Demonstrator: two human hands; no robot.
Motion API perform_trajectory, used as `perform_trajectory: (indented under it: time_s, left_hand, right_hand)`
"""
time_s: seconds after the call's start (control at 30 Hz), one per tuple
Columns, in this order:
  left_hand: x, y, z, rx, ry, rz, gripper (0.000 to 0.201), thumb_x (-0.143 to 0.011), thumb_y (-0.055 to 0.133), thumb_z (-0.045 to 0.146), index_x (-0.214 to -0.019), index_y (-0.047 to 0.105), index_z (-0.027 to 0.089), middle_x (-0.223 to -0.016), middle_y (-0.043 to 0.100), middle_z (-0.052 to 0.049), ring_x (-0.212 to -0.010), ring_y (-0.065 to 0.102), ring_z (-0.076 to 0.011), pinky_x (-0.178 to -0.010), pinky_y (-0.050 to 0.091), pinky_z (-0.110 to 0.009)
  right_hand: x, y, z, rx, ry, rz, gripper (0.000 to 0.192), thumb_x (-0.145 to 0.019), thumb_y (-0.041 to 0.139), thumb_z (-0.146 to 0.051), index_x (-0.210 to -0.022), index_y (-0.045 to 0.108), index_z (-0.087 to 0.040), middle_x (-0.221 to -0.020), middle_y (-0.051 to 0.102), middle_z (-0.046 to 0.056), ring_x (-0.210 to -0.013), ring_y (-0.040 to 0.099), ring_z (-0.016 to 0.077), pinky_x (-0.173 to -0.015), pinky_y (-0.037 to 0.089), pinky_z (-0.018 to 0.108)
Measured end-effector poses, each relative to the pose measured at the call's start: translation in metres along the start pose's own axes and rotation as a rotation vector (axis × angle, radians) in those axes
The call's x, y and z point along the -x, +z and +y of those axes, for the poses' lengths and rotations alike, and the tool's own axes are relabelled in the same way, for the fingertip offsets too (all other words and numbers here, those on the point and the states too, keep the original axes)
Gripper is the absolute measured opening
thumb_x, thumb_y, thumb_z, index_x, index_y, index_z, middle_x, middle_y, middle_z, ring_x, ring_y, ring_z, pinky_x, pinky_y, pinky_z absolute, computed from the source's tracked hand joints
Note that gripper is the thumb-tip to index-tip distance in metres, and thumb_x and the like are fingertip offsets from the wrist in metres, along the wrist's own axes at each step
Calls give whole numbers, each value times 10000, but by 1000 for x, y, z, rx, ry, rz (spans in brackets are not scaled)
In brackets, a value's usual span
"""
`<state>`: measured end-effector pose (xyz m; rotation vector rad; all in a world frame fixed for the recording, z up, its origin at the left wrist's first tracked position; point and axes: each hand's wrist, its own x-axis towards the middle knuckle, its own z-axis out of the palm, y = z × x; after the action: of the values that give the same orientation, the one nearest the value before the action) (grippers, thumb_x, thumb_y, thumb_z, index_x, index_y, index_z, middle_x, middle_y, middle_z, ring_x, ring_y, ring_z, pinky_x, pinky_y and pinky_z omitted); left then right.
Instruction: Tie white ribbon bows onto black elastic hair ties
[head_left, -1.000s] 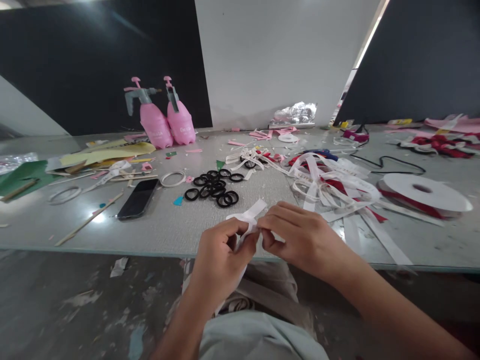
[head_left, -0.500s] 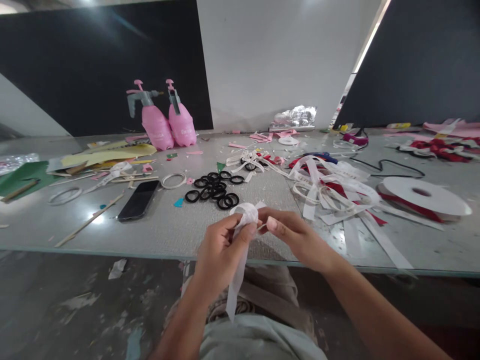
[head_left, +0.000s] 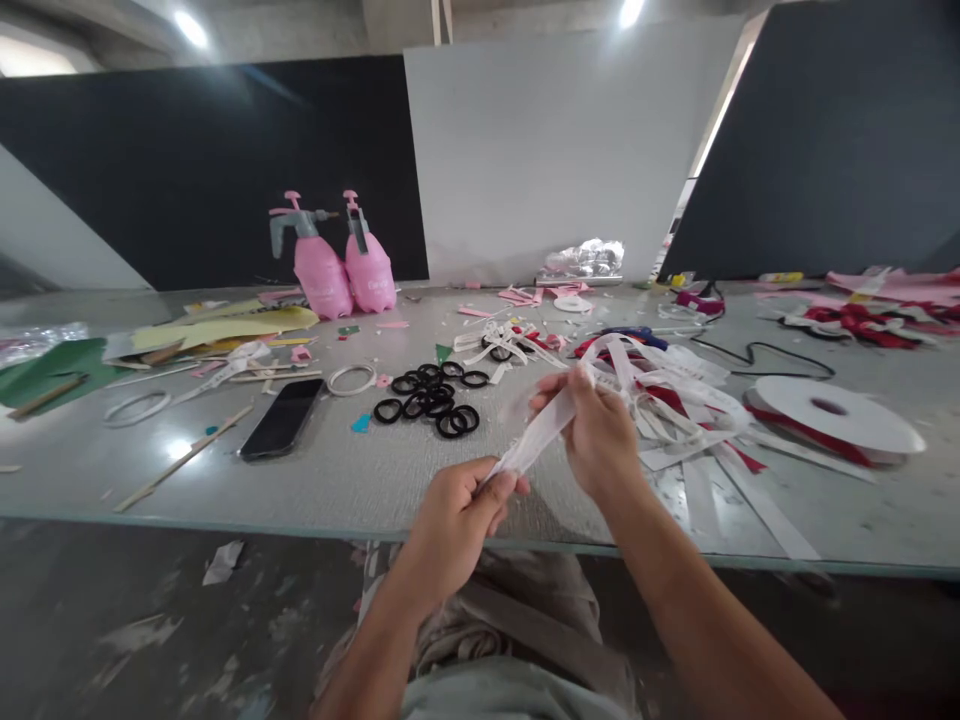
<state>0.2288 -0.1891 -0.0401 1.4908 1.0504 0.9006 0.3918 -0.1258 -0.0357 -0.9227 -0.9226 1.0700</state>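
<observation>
A strip of white ribbon [head_left: 536,440] is stretched between my two hands above the front edge of the glass table [head_left: 322,480]. My left hand [head_left: 456,520] pinches its lower end near my lap. My right hand [head_left: 592,425] grips the upper end, raised over the table. Just beyond my right hand lies a tangle of white and red ribbon pieces [head_left: 660,380]. A cluster of black rings [head_left: 431,390] sits left of my right hand.
A black phone [head_left: 281,418] lies left of the rings, with a white ring [head_left: 350,379] behind it. Two pink spray bottles [head_left: 341,262] stand at the back. A ribbon spool [head_left: 832,415] lies at the right. Paper sheets [head_left: 202,322], wooden sticks and scraps litter the left.
My right hand has lifted up and away from the left, drawing the ribbon out from a bunched loop into a taut strip. My left hand has dropped slightly toward me.
</observation>
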Motion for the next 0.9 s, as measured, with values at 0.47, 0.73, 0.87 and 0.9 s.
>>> perform_trajectory:
  time_s: [0.47, 0.73, 0.87, 0.9]
  left_hand:
    - [-19, -23, -5, -34, 8, -16, 444, -882, 482, 538, -849, 652, 129, -530, 254, 72, -481, 201, -73, -474, 159, -220]
    - [-23, -38, -6, -145, 10, -37, 502, -894, 460, 563, -1014, 686, 130, -540, 366, 51, -484, 313, -85, -483, 240, -216]
    - [-33, -46, 1, -396, 156, 192, 511, -849, 562, 543, -1262, 590, 244, -1148, 630, -84, -1015, 579, -198, -819, 447, -284]
    - [-39, -44, 6, -422, 199, 242, 547, -840, 575, 545, -1314, 547, 274, -1312, 564, -89, -1169, 527, -231, -922, 429, -318]
  right_hand:
    - [-78, -72, -25, 240, -70, 277, 340, -850, 581, -440, -682, 627, -148, -437, 508, -28, -301, 384, 66, -290, 327, 195]
    - [-85, -75, -36, 135, -107, 125, 250, -820, 627, -371, -840, 705, -134, -428, 396, -69, -363, 367, 63, -365, 387, 206]
    - [-73, -62, -40, 176, -182, 3, 299, -797, 646, -363, -1012, 703, -163, -529, 470, -48, -423, 424, 77, -391, 414, 214]
    - [-70, -57, -41, 217, -200, -32, 325, -799, 643, -365, -1056, 694, -174, -545, 481, -47, -429, 429, 78, -393, 417, 214]
